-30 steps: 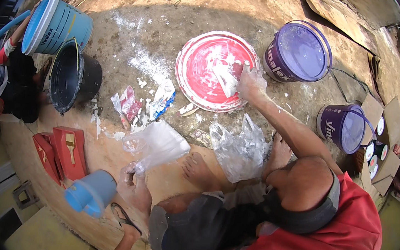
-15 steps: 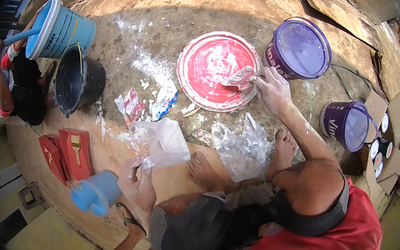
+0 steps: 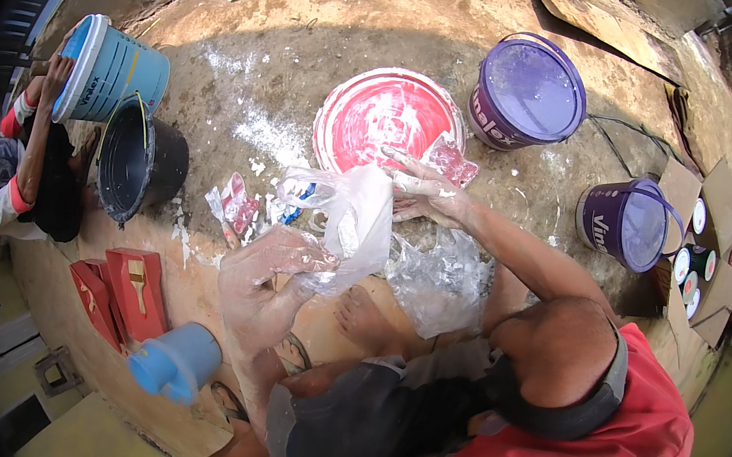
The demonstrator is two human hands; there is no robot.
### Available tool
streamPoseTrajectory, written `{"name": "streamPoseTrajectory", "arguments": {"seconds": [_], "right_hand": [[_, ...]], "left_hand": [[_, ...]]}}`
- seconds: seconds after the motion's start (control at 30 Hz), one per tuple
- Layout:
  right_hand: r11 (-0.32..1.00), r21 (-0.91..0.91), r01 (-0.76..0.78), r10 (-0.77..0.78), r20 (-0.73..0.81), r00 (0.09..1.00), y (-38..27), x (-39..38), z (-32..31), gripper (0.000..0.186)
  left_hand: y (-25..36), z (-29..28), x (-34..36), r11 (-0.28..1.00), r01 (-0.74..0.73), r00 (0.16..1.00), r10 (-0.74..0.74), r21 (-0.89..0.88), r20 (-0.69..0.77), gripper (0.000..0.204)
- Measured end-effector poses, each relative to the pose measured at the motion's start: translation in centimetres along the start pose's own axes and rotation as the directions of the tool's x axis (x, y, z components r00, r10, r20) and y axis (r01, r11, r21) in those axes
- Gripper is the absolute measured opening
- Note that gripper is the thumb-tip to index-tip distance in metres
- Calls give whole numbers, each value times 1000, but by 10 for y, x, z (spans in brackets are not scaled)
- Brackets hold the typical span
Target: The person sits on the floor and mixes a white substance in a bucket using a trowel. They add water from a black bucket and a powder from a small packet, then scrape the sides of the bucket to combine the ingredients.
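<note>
My left hand [image 3: 265,285], dusted white, pinches a translucent white plastic bag [image 3: 358,219] with some white material inside. The bag hangs in front of the near edge of a round red lid [image 3: 371,107] smeared with white paste. My right hand [image 3: 429,191] is beside the bag, its whitened fingers stretched out and apart; whether they touch the bag I cannot tell. Just beyond it, a flat reddish scraper [image 3: 453,160] smeared with white rests at the lid's right edge. A crumpled clear plastic bag [image 3: 441,287] lies between my feet.
Purple buckets [image 3: 530,94] stand at the right, near a cardboard box [image 3: 718,210] of cans. At left are a black bucket [image 3: 166,161], a light-blue bucket [image 3: 126,79] with a co-worker's hands, red cases [image 3: 137,297] and a blue jug [image 3: 189,357]. Torn wrappers [image 3: 235,205] litter the floor.
My right hand has let go of the scraper and come nearer, to the bag. My left hand has lifted the bag up and to the right. The co-worker's hands have shifted at the light-blue bucket.
</note>
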State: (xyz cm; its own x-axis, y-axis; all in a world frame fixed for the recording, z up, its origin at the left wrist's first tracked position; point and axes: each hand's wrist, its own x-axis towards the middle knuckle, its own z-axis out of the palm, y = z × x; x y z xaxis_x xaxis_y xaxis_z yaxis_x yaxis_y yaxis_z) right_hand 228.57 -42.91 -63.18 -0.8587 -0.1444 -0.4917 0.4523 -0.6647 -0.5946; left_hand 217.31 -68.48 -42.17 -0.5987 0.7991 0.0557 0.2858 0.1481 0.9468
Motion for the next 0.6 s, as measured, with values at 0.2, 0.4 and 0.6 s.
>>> {"name": "streamPoseTrajectory", "arguments": {"seconds": [0.2, 0.4, 0.6], "right_hand": [[793, 608, 19, -121, 126, 985, 11, -10, -18, 75], [776, 571, 268, -186, -198, 962, 11, -45, -24, 55], [835, 404, 374, -153, -483, 862, 6, -58, -42, 47]], "left_hand": [[-35, 33, 66, 610, 71, 956, -266, -789, -120, 35], [-126, 103, 65, 574, 0, 913, -335, -819, -234, 73], [-175, 221, 15, -3, 235, 873, -440, -972, 213, 75]]}}
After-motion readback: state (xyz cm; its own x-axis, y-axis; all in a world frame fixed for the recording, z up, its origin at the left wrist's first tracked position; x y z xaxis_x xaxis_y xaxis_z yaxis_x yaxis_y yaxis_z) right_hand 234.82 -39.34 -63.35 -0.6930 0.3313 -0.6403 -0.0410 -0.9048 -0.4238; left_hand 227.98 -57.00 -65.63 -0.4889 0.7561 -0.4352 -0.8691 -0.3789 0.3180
